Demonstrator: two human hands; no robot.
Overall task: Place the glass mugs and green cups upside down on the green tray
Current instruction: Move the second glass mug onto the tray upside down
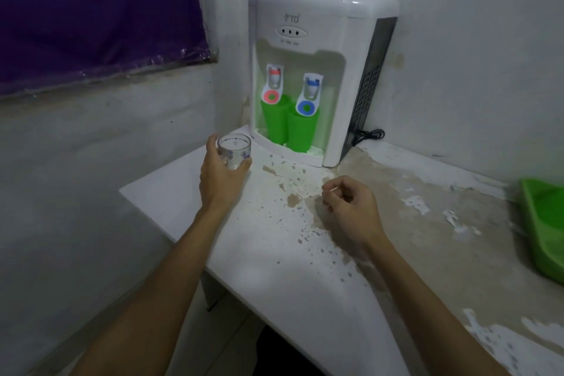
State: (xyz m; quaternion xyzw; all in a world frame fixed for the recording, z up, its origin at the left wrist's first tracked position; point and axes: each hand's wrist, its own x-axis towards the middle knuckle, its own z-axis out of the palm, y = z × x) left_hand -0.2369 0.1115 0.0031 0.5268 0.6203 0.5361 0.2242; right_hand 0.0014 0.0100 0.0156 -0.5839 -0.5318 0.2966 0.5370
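One mug in my grip, two cups under the taps

Two green cups stand upright in the alcove of the white water dispenser [320,64] at upper centre of the frame: the left green cup [274,119] under the red tap [274,78], the right green cup [302,130] under the blue tap [312,88], the two just beside each other.

Left of the dispenser's base, at centre left of the frame, my left hand [218,175] wraps a clear glass mug [234,151] with a faint blue pattern. Its mouth faces up, and my thumb and fingers curl round its wall, so this grip is closed on the mug. Whether its base touches the worktop [274,268] I cannot tell.

My right hand [351,204] hovers over the stained, peeling middle of the worktop, right of centre, fingers curled loosely inward with nothing in them; the grip is neither flat open nor a tight fist.

Only part of the green tray [540,223] shows, at the right edge of the frame, well apart from both hands and the cups. A black cord [367,136] lies coiled behind the dispenser, and a purple sheet [91,9] fills the upper left.
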